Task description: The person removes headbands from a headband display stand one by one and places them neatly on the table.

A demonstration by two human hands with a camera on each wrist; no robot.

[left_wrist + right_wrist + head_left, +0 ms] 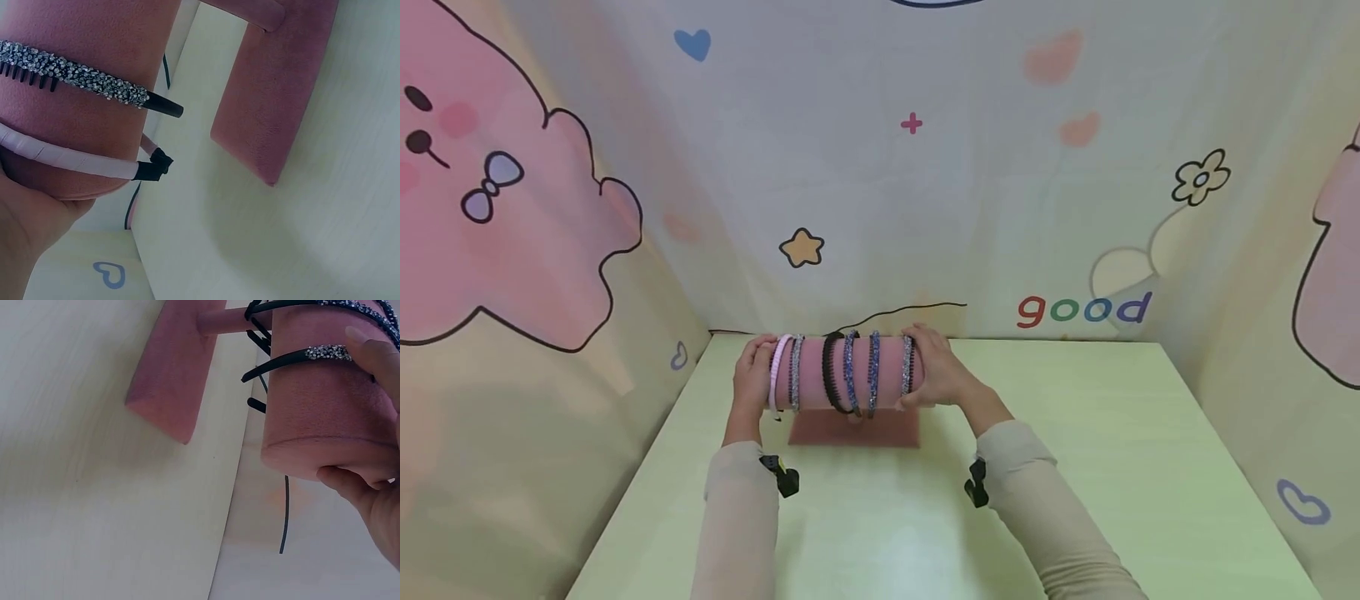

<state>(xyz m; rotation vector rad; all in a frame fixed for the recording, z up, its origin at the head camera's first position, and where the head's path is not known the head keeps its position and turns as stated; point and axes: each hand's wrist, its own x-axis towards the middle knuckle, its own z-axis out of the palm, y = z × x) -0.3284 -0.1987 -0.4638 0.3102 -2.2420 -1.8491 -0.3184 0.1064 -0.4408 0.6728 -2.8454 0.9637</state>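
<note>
A pink velvet headband stand, with a padded roll (812, 375) lying sideways on a post over a flat base (853, 427), is on the table. My left hand (752, 373) grips the roll's left end, beside a pale pink headband (69, 157). A silver glitter headband (81, 78) sits next to that one. My right hand (942, 373) holds the right end; in the right wrist view one digit lies over a silver rhinestone headband (328, 352) and another presses the end face. A black headband (830, 371) and blue glitter headbands (873, 373) circle the middle.
The pale table (1075, 467) stretches out on both sides of the stand. Behind it hangs a printed cloth backdrop (865, 167), and similar cloth walls flank the table left and right. A small black device (781, 476) is strapped at the left wrist.
</note>
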